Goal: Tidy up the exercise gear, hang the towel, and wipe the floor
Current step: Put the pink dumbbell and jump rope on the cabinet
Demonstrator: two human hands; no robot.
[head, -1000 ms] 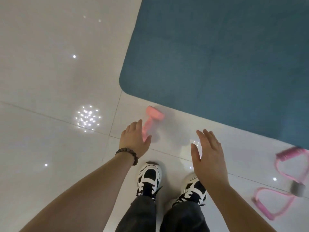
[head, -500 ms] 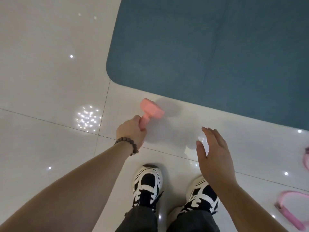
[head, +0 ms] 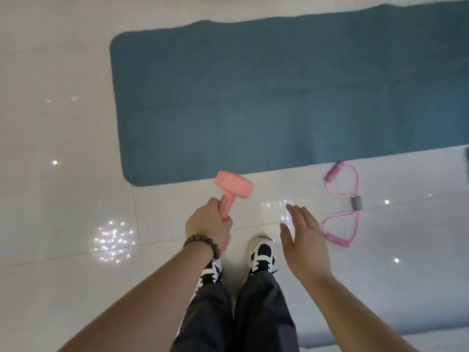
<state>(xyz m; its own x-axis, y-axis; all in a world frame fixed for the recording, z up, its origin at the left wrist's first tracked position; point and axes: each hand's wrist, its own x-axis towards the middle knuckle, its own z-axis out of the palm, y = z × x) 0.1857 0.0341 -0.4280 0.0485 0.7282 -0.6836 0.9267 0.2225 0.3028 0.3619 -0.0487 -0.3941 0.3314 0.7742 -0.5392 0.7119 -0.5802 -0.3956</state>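
1. Nearest the camera, two shoes point(head: 262, 254) are planted on the white tiled floor point(head: 63, 174), with dark trousers above them; both forearms reach forward over them.
2. The left hand point(head: 209, 228) is closed in a fist around the handle of a pink dumbbell point(head: 232, 190). A bead bracelet point(head: 203, 245) is worn at that wrist. The dumbbell is held clear of the floor, its long axis running away from the body and slightly rightward, with the one visible head at the far end, just short of the mat's near edge. The nearer head is hidden behind the fist, if it is there at all.
3. The right hand point(head: 305, 243) is spread flat and holds nothing, fingers extended and pointing forward; nothing is touched by it.
4. The relation on which the coming move is judged to turn: a pink resistance band point(head: 342, 204), a figure-eight of two loops joined by a grey sleeve, lies on the floor just right of the right hand and a little beyond it. Its long axis runs roughly near to far. The empty right hand is clearly the nearer one, so the pickup is judged to fall to it, the near loop being closest.
5. Beyond the dumbbell and the band, a teal mat point(head: 279, 102) is laid flat, unrolled, its length running left to right and passing out of view at the right. The band's far handle nearly touches the mat's near edge.
6. No towel or cloth can be seen.
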